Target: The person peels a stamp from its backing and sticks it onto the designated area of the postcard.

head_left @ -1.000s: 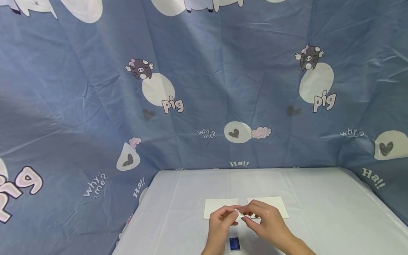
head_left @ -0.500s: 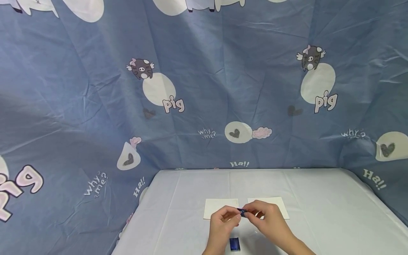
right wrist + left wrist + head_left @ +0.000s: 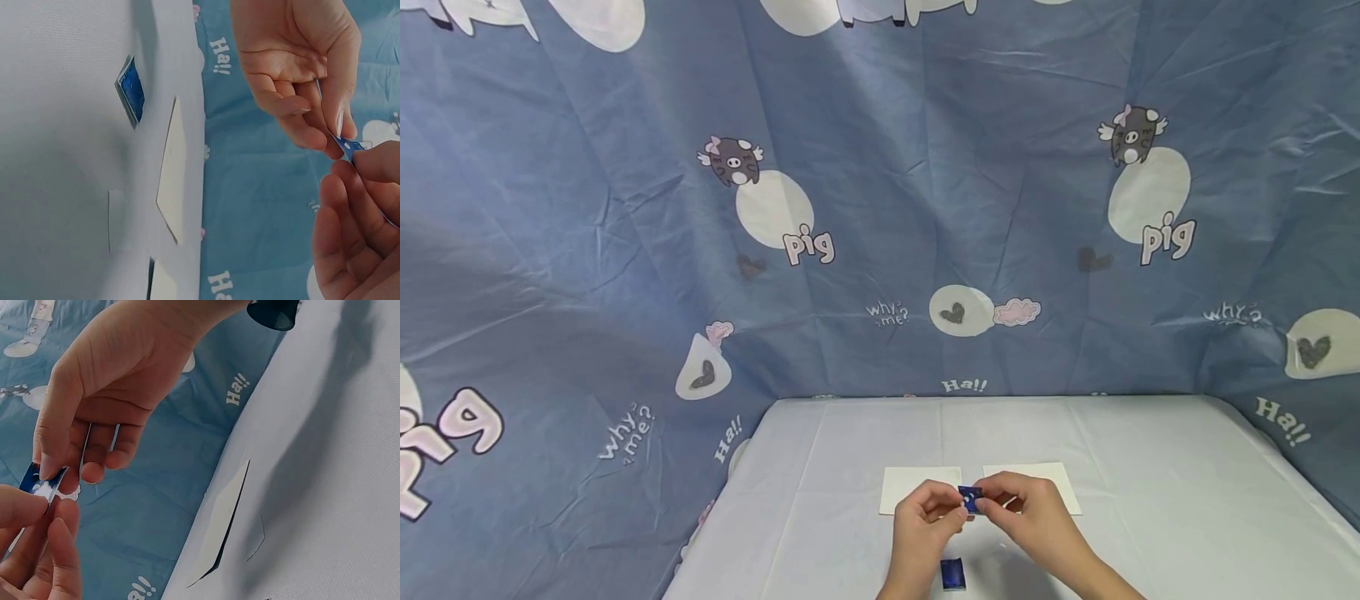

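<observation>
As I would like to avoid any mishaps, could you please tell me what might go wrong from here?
The small blue piece, pinched by the left hand and right hand above the table, might slip or crease under an uneven pull. The other blue piece appears close to the left forearm in the head view, so lowering that arm might nudge it.
</observation>
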